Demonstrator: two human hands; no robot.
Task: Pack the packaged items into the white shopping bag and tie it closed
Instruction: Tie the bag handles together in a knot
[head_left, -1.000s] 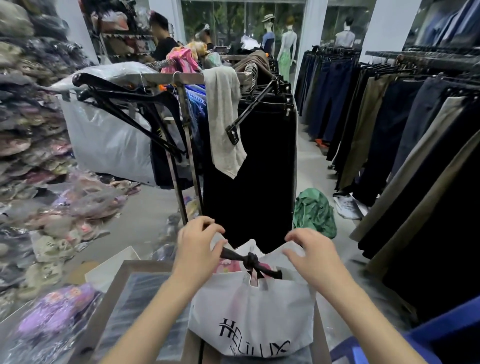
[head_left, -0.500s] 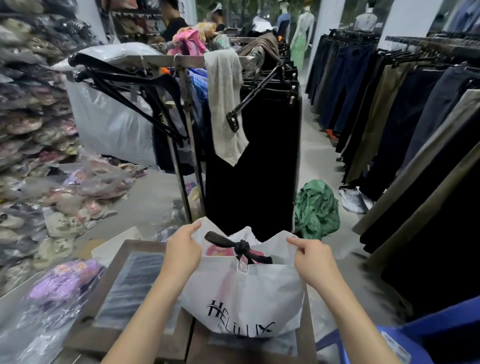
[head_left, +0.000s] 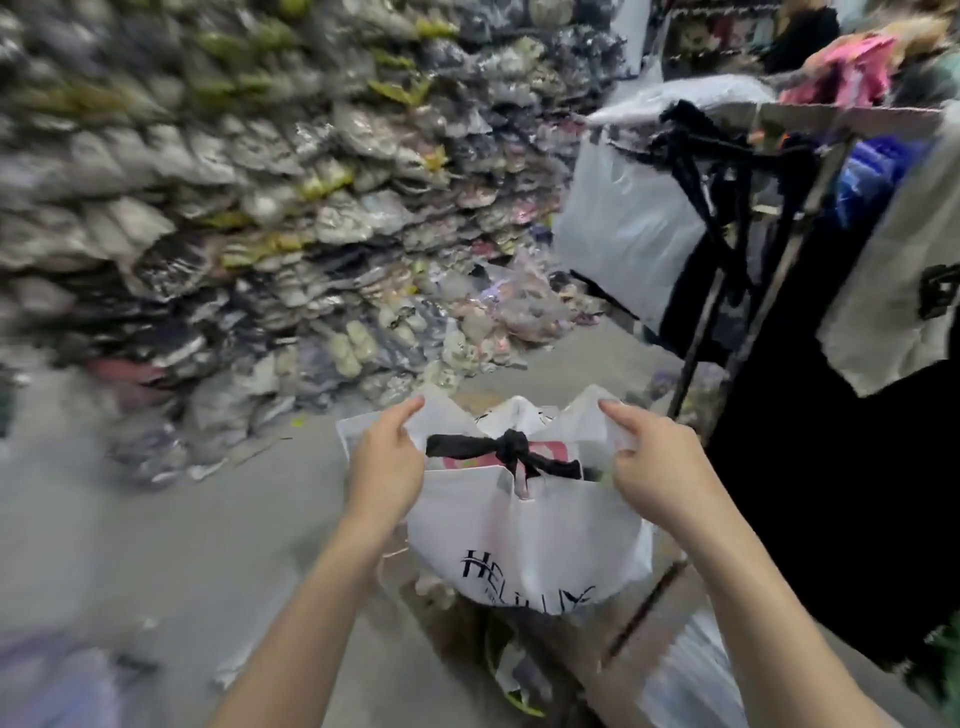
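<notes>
The white shopping bag (head_left: 524, 535) with black lettering hangs in the air in front of me, held by both top corners. My left hand (head_left: 387, 465) pinches its left upper edge and my right hand (head_left: 657, 467) pinches the right upper edge. A black ribbon (head_left: 506, 449) is knotted across the bag's mouth. A pink packaged item (head_left: 548, 453) shows inside, just behind the knot; the remaining contents are hidden.
A tall blurred wall of plastic-wrapped footwear (head_left: 270, 218) fills the left and spills onto the grey floor (head_left: 171, 545). A metal clothes rack (head_left: 779, 244) with black hangers, dark garments and a large white plastic bag (head_left: 623, 239) stands at right.
The bag has been lifted off the wooden table and carried to the left. My view has swung left from the racks toward the stacked footwear. Both hands keep their hold on the bag's top.
</notes>
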